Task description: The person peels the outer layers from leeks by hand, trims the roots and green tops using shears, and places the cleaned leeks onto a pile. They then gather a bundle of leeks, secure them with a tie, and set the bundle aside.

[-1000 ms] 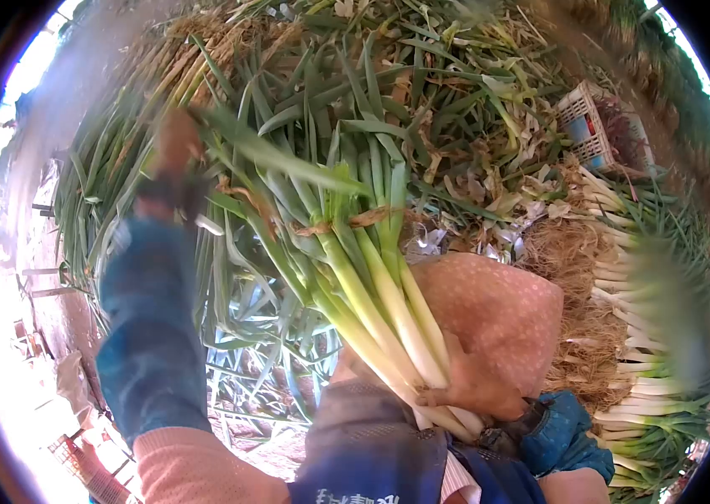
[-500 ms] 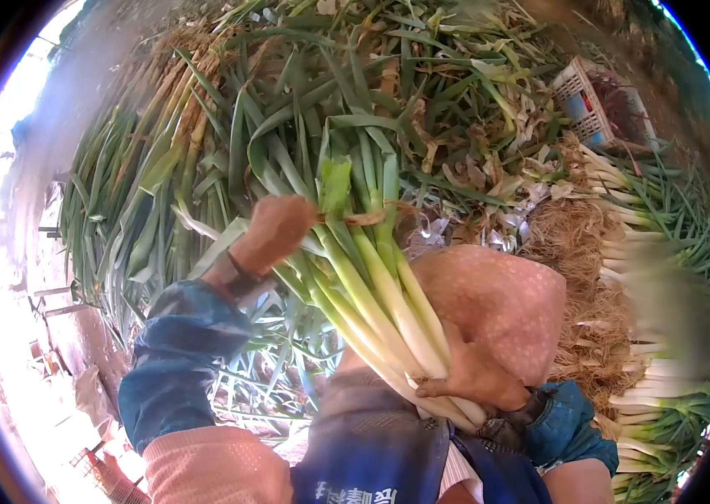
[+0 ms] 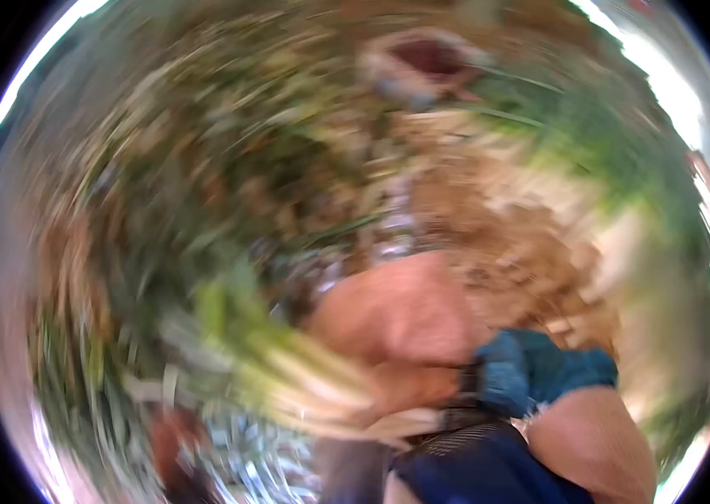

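Note:
The whole view is smeared by motion. My right hand point(image 3: 414, 388), low in the middle, is wrapped round the white lower ends of a bunch of leeks point(image 3: 292, 370). The bunch slants across my lap, its green leaves toward the upper left. At the lower left is my left hand point(image 3: 177, 437), apart from the bunch and below its leafy side; its fingers are too blurred to make out. A pink patterned cloth point(image 3: 397, 307) covers my knee, just beyond my right hand.
Rows of leeks point(image 3: 615, 189) curve along the right, white ends inward. Brown roots point(image 3: 506, 260) lie beside them. A pale crate point(image 3: 426, 63) with dark red contents stands at the back. Loose green leaves point(image 3: 145, 193) heap up on the left.
My view has swung to the right, so the crate and rows appear further left. My left hand has dropped from the leaves to the lower left. My right hand still holds the leeks.

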The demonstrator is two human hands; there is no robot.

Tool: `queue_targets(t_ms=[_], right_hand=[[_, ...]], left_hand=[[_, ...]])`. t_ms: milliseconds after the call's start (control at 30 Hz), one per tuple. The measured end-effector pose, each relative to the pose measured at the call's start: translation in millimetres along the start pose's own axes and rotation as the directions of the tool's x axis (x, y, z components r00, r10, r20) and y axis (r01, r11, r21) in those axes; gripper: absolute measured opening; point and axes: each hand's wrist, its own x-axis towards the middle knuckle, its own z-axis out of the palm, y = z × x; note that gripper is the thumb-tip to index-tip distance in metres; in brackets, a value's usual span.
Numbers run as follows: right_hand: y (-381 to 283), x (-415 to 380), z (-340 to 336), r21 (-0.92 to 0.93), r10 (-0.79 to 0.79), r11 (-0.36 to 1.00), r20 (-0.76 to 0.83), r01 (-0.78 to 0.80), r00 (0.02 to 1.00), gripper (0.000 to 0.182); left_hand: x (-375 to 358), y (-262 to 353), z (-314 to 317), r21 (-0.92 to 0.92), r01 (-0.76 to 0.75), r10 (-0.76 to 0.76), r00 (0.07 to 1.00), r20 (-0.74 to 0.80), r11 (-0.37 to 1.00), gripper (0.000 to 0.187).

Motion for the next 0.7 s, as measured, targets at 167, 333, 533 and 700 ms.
queue_targets(t_ms=[167, 333, 533, 700], right_hand=[[-28, -35, -48, -0.606, -0.31, 0.72, 0.154, 0.337, 0.938, 0.026], [17, -50, -41, -0.686, -0.096, 0.715, 0.096, 0.136, 0.991, 0.035], [27, -64, -57, -0.693, -0.048, 0.719, 0.034, 0.058, 0.998, 0.047], [12, -81, -83, -0.69, -0.084, 0.722, -0.014, 0.051, 0.996, 0.057]], left_hand=[[-13, 127, 101, -0.295, -0.075, 0.175, 0.928, 0.329, 0.953, 0.025], [-19, 221, 127, -0.419, -0.136, 0.334, 0.831, 0.445, 0.898, 0.03], [-25, 297, 133, -0.446, -0.16, 0.396, 0.766, 0.506, 0.881, 0.036], [-28, 365, 136, -0.454, -0.176, 0.418, 0.75, 0.513, 0.873, 0.041]])
